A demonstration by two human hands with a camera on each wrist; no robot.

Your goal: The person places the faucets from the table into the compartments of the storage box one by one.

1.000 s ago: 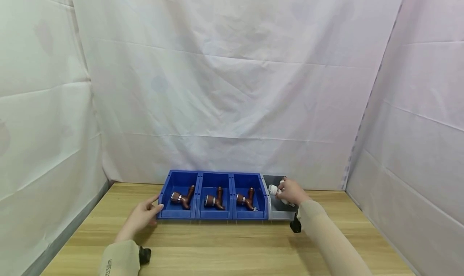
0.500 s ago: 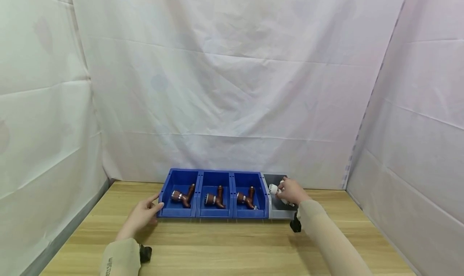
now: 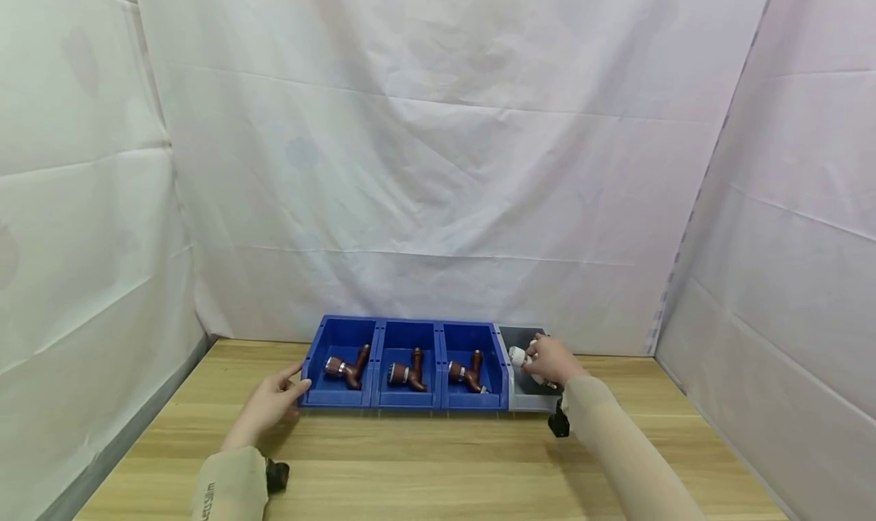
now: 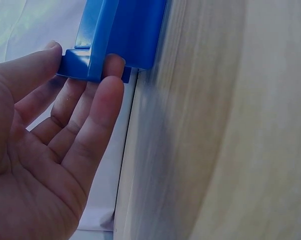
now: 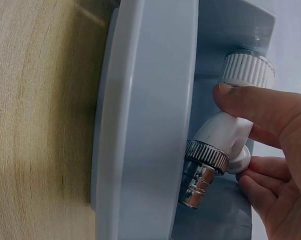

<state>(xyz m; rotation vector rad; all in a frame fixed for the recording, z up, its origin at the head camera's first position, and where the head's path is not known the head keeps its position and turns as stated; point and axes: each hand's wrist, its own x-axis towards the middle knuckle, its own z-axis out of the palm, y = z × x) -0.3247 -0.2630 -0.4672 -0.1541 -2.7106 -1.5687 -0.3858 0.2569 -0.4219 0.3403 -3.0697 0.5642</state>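
In the head view, my right hand (image 3: 553, 360) reaches into the grey bin (image 3: 534, 402) at the row's right end. It grips a white tap (image 5: 223, 131) with a ribbed knob (image 5: 248, 70) and a metal hose nozzle (image 5: 195, 187). The right wrist view shows the thumb near the knob and other fingers at the tap's far end. At the row's left end, my left hand (image 3: 267, 403) holds the corner of a blue bin (image 4: 95, 62), thumb on one side and fingertips on the other. That bin contains a brown tap (image 3: 350, 369).
Two more blue bins, the middle one (image 3: 408, 401) and the right one (image 3: 474, 401), hold brown taps. The bins stand side by side on a wooden table (image 3: 424, 468). White cloth (image 3: 438, 163) hangs behind and along both sides.
The head view has shifted slightly, so the bins and table sit a little higher in the picture. Both hands keep their holds.
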